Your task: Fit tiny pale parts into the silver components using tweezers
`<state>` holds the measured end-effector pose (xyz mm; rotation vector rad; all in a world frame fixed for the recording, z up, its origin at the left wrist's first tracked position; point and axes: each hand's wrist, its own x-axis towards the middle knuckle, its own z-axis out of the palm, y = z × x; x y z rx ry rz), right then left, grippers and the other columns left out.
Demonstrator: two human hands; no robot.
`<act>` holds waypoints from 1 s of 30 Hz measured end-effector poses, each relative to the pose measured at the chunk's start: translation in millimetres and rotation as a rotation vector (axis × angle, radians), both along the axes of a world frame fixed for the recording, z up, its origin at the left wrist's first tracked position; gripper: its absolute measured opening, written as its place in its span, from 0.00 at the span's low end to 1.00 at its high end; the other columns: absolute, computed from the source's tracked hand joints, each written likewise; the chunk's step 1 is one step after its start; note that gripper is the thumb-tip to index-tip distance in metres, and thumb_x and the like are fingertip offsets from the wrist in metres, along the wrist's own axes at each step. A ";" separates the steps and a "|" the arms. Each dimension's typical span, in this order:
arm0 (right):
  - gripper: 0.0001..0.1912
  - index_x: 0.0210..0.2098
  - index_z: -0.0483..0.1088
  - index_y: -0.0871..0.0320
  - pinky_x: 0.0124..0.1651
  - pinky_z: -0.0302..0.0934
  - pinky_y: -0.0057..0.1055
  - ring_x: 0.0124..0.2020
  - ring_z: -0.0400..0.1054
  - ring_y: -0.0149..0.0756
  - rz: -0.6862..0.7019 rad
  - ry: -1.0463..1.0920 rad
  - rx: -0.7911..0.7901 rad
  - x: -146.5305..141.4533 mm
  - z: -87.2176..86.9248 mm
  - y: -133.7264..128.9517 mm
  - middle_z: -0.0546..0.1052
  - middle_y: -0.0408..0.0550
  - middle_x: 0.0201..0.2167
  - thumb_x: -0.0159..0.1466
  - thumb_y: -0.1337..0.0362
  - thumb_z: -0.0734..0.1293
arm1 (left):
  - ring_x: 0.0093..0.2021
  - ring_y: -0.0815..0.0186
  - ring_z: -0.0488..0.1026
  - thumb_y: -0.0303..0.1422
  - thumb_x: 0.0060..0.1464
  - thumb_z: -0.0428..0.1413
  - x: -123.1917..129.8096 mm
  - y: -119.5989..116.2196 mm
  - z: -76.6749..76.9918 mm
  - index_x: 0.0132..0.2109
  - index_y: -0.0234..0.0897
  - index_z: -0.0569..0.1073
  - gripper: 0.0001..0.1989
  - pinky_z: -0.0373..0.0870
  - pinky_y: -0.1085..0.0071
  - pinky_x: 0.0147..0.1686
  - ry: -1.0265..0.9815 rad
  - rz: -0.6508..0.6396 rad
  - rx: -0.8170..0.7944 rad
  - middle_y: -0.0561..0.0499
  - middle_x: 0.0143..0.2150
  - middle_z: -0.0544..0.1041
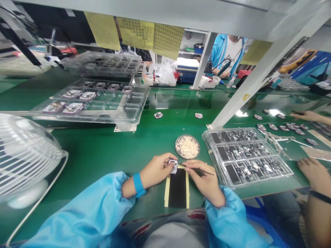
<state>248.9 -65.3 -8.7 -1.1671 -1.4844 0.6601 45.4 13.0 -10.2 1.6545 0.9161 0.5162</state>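
Green counter (103,151) is carrying the work: the left hand (155,170), wrist bent inward, is pinching a small silver part (173,166) over a black strip (178,187). Right hand (205,181) is gripping thin tweezers (199,169), tip touching the part, just below a round dish (187,147) and beside a clear tray (248,155).

A small squarish part (173,166) with a pale frame is pinched upright between fingertips, just above the near end of a black strip (178,187) with yellowish edges that lies flat on the green table. Thin dark tweezers (198,168) lie nearly level, their tip touching the part's right side.
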 end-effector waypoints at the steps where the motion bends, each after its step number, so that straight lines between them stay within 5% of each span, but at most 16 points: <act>1: 0.05 0.39 0.79 0.54 0.49 0.72 0.35 0.43 0.77 0.39 -0.002 -0.006 0.006 -0.2 0.2 0.2 0.82 0.47 0.39 0.64 0.70 0.72 | 0.32 0.61 0.79 0.36 0.62 0.53 -0.1 -0.1 -0.1 0.48 0.38 0.74 0.11 0.74 0.72 0.28 -0.002 0.002 0.002 0.49 0.34 0.81; 21: 0.02 0.38 0.76 0.55 0.49 0.69 0.36 0.41 0.75 0.39 -0.033 -0.052 -0.092 0.9 -2.4 -2.7 0.80 0.47 0.37 0.65 0.65 0.70 | 0.36 0.61 0.79 0.41 0.62 0.55 0.7 -1.4 5.2 0.52 0.33 0.76 0.18 0.77 0.69 0.34 -0.166 0.018 -0.120 0.45 0.38 0.81; 30: 0.04 0.35 0.74 0.56 0.47 0.73 0.35 0.42 0.77 0.39 0.149 0.290 -0.271 3.6 -3.4 -5.9 0.81 0.49 0.38 0.65 0.63 0.72 | 0.45 0.59 0.78 0.39 0.65 0.52 -3.3 4.1 5.3 0.51 0.37 0.80 0.17 0.72 0.66 0.48 -0.061 0.043 0.081 0.48 0.46 0.83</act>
